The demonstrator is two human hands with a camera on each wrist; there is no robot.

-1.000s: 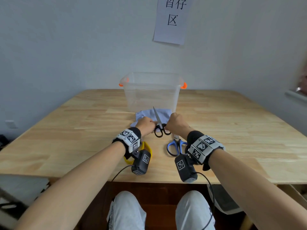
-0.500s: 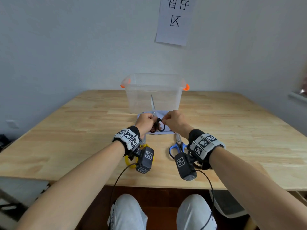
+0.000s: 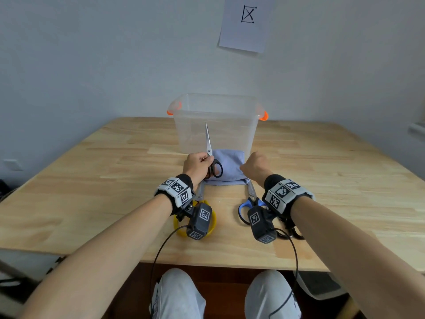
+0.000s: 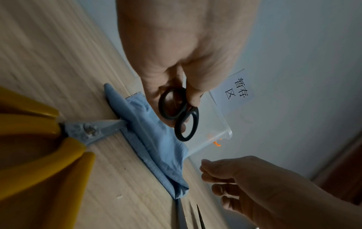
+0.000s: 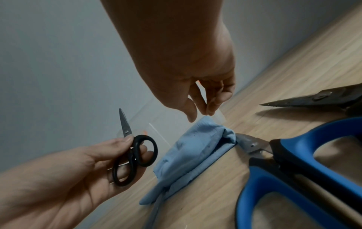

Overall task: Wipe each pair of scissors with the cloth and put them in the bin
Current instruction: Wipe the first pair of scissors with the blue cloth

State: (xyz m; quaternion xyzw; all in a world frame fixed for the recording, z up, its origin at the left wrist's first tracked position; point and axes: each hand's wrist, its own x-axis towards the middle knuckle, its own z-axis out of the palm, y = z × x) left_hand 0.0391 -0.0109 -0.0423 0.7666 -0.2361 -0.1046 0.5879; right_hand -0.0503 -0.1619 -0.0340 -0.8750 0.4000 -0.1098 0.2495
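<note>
Black scissors (image 3: 212, 161) are pinched at the handles by the left hand (image 3: 197, 165), blades closed and pointing up in front of the bin (image 3: 216, 125). Cloth (image 3: 226, 169) lies folded on the table (image 3: 92, 180) just before the bin, over the blade tips of the yellow scissors (image 4: 49, 131) and blue scissors (image 5: 303, 162). The right hand (image 3: 254, 168) is held above the cloth, fingers loosely curled, gripping nothing.

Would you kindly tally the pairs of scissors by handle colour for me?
Black scissors, held in the left hand: 1
Dark scissors, partly hidden beside the right wrist: 1
Yellow scissors: 1
Blue scissors: 1
Total: 4
</note>
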